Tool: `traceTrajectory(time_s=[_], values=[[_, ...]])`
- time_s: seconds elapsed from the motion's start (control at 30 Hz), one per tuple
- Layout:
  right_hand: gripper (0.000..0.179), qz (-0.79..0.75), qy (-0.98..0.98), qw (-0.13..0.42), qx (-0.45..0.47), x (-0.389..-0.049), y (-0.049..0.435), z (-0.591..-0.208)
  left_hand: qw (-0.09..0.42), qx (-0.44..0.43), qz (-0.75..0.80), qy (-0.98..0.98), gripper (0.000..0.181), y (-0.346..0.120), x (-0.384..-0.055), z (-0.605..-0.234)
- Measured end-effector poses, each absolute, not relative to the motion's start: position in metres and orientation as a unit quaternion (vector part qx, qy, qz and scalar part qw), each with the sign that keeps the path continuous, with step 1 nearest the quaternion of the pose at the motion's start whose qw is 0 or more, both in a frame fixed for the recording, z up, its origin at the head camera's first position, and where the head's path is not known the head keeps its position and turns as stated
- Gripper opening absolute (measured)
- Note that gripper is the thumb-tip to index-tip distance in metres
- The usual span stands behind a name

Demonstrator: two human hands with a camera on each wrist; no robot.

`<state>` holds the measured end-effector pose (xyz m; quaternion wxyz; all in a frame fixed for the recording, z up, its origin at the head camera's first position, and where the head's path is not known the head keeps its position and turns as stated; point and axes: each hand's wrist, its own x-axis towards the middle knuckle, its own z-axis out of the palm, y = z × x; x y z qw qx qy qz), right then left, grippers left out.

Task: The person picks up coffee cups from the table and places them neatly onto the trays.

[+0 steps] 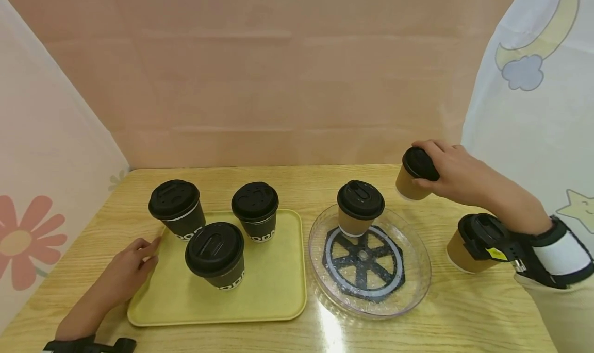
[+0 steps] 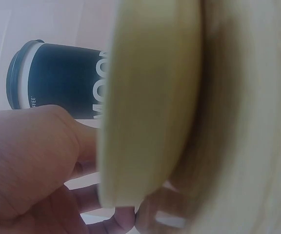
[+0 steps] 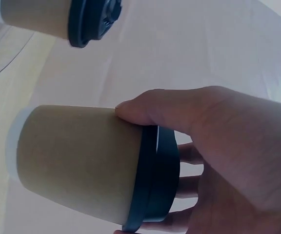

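Observation:
On the right, my right hand point(image 1: 457, 172) grips a brown paper coffee cup point(image 1: 410, 183) near its black lid. In the right wrist view, the thumb lies on the side of this cup point(image 3: 77, 163) and the fingers go behind the lid. My left hand point(image 1: 127, 270) holds the left rim of a yellow tray point(image 1: 264, 301); in the left wrist view the rim point(image 2: 150, 102) hides part of the fingers. Three black lidded coffee cups stand on the tray: one back left point(image 1: 178, 203), one back right point(image 1: 255, 208), one in front point(image 1: 215, 255).
Right of the tray sits a round clear plastic dish point(image 1: 419, 286) with a dark wheel-like pattern. A brown lidded cup point(image 1: 355, 224) stands in its back part. Another brown cup point(image 1: 464, 250) is on the wooden table below my right forearm. Cloth hangs behind and at both sides.

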<state>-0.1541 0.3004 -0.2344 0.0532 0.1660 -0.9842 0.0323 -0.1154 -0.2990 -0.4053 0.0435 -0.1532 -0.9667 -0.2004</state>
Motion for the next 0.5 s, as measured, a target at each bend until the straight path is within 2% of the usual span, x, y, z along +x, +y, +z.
traceTrajectory(time_s=[0.5], values=[[0.075,0.018,-0.986,0.051,0.160,-0.122,0.290,-0.227,0.046,-0.155,-0.198,-0.967,0.041,-0.299,-0.117,-0.406]])
